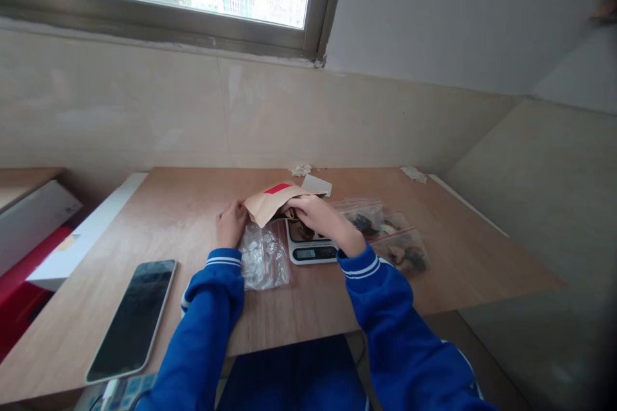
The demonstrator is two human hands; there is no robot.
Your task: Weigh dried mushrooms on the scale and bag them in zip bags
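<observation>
My left hand [231, 225] is closed on the left end of a brown paper bag [268, 204] with a red label, which lies tilted with its mouth to the right. My right hand [318, 215] reaches to the bag's mouth, fingers curled together and partly hidden inside; what they hold I cannot make out. Beneath the right hand is a white digital kitchen scale [292, 250] with brown dried pieces [303, 231] on its platform. Between the left wrist and the scale lies a pile of clear zip bags [264, 260].
Zip bags with dark and brown dried pieces [407, 253] lie right of the scale. A smartphone [132, 321] lies at the table's left front. Behind the bag are a white card [318, 185] and a crumpled white bit [301, 170]. The wall borders the back edge.
</observation>
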